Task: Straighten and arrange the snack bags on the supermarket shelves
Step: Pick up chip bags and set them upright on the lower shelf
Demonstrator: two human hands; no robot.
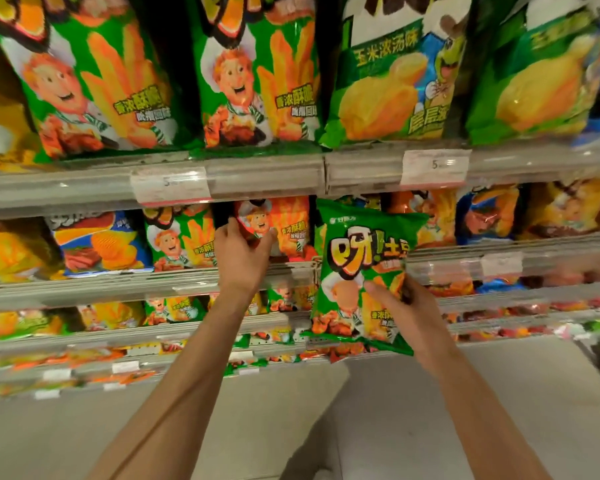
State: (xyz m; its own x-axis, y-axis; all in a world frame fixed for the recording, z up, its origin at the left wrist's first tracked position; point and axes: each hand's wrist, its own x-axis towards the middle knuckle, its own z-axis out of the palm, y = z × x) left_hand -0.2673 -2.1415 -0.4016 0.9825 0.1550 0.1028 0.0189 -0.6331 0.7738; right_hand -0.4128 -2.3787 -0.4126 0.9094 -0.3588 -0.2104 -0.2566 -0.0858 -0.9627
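Both bare forearms reach up and away from the body. The left hand [245,251] is raised farther, fingers and thumb curled in a pinch. The right hand [407,306] sits lower and nearer, thumb in front, fingers wrapped behind.

Warm, dim light; glare on the shelf rails [257,174]; edges bowed, blurred.
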